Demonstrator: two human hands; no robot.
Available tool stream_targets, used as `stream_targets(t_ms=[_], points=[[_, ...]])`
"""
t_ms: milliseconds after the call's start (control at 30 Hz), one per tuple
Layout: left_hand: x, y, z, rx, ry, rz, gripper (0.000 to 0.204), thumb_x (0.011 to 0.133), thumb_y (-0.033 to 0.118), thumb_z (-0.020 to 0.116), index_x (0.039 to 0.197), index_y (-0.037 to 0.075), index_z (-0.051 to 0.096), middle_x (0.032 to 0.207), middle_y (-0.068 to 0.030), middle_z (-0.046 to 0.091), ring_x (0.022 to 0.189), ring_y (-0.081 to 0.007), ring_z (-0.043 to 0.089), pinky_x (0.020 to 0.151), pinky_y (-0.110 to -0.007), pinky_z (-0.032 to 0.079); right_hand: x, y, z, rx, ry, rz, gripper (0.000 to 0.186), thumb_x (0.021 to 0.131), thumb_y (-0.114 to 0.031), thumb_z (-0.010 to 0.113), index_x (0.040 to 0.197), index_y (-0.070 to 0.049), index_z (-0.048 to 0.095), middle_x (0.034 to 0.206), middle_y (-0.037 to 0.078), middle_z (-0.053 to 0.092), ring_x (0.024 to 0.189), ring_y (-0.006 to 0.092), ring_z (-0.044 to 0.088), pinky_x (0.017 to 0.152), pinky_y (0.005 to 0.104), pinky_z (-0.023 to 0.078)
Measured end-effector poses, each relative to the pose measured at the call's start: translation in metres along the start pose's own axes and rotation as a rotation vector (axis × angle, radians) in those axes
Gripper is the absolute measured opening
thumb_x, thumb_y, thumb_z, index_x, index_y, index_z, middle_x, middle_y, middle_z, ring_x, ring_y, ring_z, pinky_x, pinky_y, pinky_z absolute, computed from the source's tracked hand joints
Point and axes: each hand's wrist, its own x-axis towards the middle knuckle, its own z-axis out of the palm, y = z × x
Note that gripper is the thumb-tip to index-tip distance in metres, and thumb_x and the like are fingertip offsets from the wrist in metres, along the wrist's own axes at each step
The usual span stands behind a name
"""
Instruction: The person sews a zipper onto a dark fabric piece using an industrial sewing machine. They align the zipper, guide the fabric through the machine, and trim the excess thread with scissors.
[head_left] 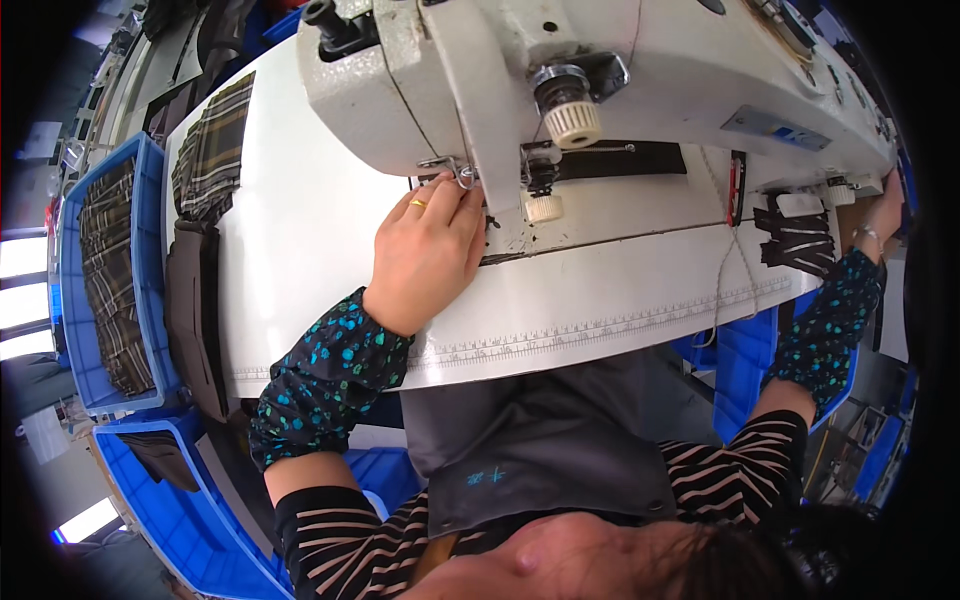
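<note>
White and wide, the surface (330,230) carries a big white sewing machine (600,70). The left hand (428,255) rests on the surface right under the machine's head, its fingers (462,200) bent together and touching a small metal wire guide (458,172) beside the needle part (540,185). The right hand (886,205) reaches far out to the machine's right end, and I cannot tell if its fingers are open or closed. Dark cloth strips (795,240) lie near that hand. Checked cloth (212,150) sits at the surface's left edge, next to a blue bin (70,300) holding more.
</note>
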Motion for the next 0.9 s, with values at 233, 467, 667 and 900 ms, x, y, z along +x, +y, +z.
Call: stream_targets(t_ms=[233,467,667,900], points=[[-0.004,0.005,0.001,0.186,-0.054,0.163,0.029,0.089,0.016,0.077,0.116,0.005,0.076,0.122,-0.0066,0.073,0.099,-0.0234,0.071,0.074,-0.036,0.059,-0.080,-0.054,0.010,-0.345,0.024,-0.052,0.033,0.111,-0.017,0.053,0.139,-0.002,0.063,0.139,0.015,0.069,0.125,0.0295,0.067,0.108,0.0344,0.051],[0.051,0.054,0.058,0.120,0.051,0.070,0.045,0.097,0.038,0.073,0.129,0.006,0.071,0.124,-0.0082,0.075,0.078,-0.0233,0.072,0.063,-0.033,0.060,-0.172,-0.313,-0.016,0.248,0.134,-0.580,0.024,0.108,-0.006,0.057,0.121,0.009,0.070,0.128,0.022,0.073,0.115,0.0326,0.072,0.103,0.0379,0.054],[0.004,0.057,0.015,-0.026,-0.071,0.258,0.041,0.092,0.036,0.080,0.118,0.005,0.076,0.121,-0.0103,0.077,0.060,-0.0151,0.065,0.054,-0.031,0.054,-0.253,-0.433,0.031,0.309,-0.575,-1.030,0.020,0.083,-0.017,0.082,0.098,-0.007,0.073,0.108,0.008,0.075,0.094,0.0315,0.070,0.085,0.0436,0.058],[-0.027,0.013,-0.013,-0.150,0.014,0.380,0.029,0.082,0.023,0.086,0.107,0.009,0.080,0.111,-0.0010,0.078,0.069,-0.0124,0.062,0.056,-0.028,0.051,-0.320,-0.486,0.110,0.434,-0.816,-1.051,0.035,0.083,-0.038,0.081,0.101,-0.009,0.075,0.120,0.010,0.070,0.114,0.0281,0.065,0.101,0.0428,0.052]])
